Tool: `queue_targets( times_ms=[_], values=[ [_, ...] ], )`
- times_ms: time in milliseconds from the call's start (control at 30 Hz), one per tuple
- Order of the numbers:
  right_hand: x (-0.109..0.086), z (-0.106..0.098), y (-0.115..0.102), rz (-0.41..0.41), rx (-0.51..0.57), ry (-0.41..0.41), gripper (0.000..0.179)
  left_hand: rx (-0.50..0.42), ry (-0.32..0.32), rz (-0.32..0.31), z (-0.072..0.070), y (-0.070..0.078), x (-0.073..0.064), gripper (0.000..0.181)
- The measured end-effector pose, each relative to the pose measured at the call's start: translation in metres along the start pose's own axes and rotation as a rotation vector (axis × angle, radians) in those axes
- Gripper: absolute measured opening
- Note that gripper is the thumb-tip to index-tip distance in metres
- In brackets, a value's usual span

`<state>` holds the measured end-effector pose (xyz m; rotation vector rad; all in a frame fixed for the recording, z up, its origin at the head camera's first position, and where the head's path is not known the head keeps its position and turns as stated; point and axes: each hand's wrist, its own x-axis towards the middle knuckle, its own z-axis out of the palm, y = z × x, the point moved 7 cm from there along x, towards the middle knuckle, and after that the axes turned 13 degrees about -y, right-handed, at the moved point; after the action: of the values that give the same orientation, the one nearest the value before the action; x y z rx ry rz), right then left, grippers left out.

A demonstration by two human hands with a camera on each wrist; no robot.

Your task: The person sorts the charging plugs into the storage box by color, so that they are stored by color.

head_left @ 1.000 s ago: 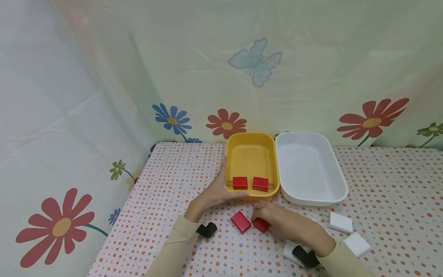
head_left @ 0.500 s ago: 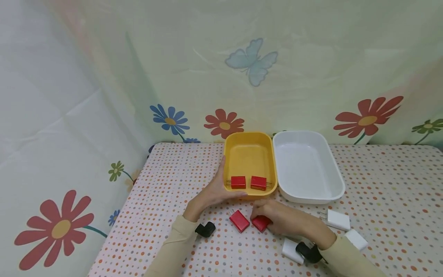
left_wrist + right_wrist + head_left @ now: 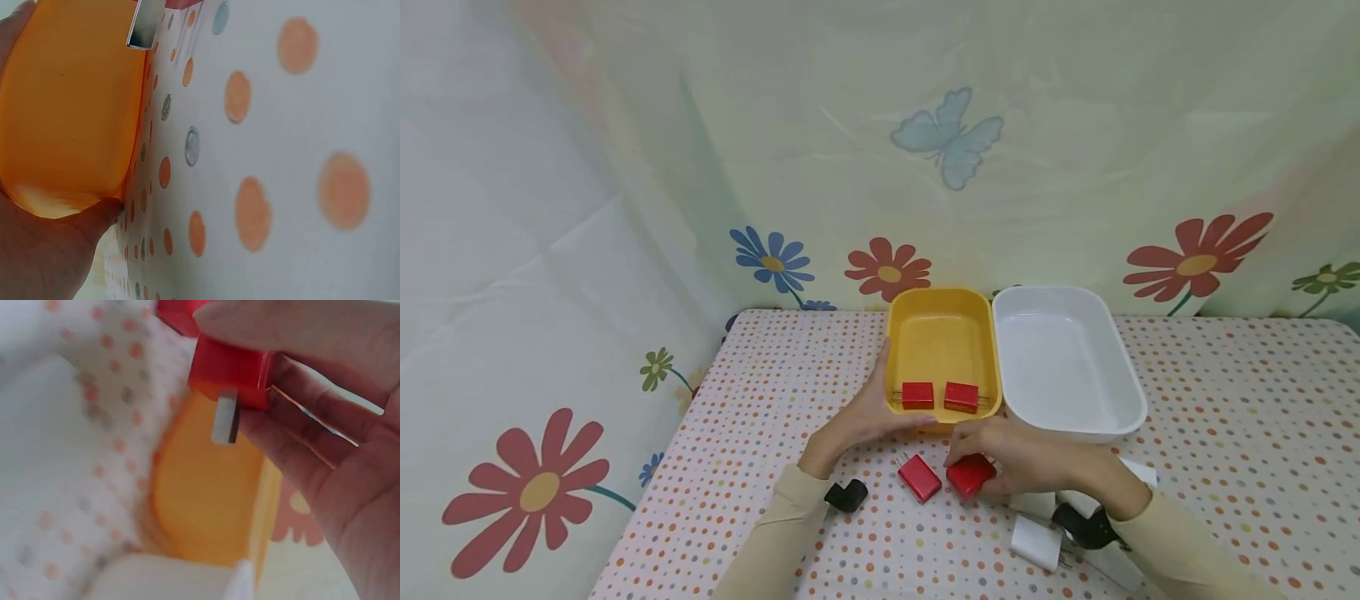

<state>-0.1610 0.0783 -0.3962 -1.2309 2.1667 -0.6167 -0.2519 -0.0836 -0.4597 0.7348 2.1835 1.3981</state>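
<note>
My left hand (image 3: 867, 412) holds the near left corner of a yellow plastic tray (image 3: 940, 346), its thumb along the front wall; the left wrist view shows the tray's orange-looking wall (image 3: 69, 106). Inside the tray, near its front, lie two red charger plugs (image 3: 917, 395) with metal prongs. In front of the tray, my right hand (image 3: 1018, 454) pinches another red charger plug (image 3: 970, 477) between thumb and fingers. A metal prong (image 3: 226, 419) sticks out of it in the right wrist view. One more red charger plug (image 3: 919, 478) lies on the cloth left of it.
A white tray (image 3: 1060, 358) with nothing visible inside stands against the yellow tray's right side. Several white charger plugs (image 3: 1036, 543) lie around and partly under my right forearm. A dotted cloth (image 3: 790, 358) covers the table, with a flowered curtain (image 3: 820, 183) behind.
My right hand has risen slightly and shifted right with the red charger plug, turning it a little. Its forearm now covers other white plugs. The left hand stays on the yellow tray.
</note>
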Motion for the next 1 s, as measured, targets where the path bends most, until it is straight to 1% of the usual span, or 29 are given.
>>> queue_targets(
  times_ms=[100,267,467,600,700,800,900,1000],
  values=[
    [-0.004,-0.018,-0.004,0.010,-0.004,0.009,0.034,-0.007,0.000,0.003,0.000,-0.001,0.000,0.130],
    [-0.009,-0.048,0.005,0.011,-0.015,0.087,0.034,-0.003,-0.004,0.018,0.001,0.002,0.001,0.128],
    [-0.002,-0.084,0.027,0.049,-0.005,0.193,0.035,0.018,0.010,-0.052,0.000,0.000,-0.001,0.132],
    [0.008,-0.103,0.038,0.076,-0.014,0.273,0.036,0.006,0.007,-0.049,-0.001,0.000,-0.002,0.132],
    [0.016,-0.114,0.043,0.108,-0.028,0.322,0.035,-0.008,-0.004,-0.019,-0.001,0.002,-0.001,0.132],
    [0.025,-0.120,0.050,0.153,-0.023,0.347,0.034,-0.018,-0.016,0.012,0.000,0.004,0.000,0.131],
    [0.034,-0.122,0.058,0.209,0.008,0.348,0.035,-0.028,-0.023,0.021,0.001,0.004,0.001,0.130],
    [0.043,-0.120,0.066,0.263,0.046,0.327,0.035,-0.027,-0.024,0.014,0.002,0.003,0.001,0.130]
  ],
)
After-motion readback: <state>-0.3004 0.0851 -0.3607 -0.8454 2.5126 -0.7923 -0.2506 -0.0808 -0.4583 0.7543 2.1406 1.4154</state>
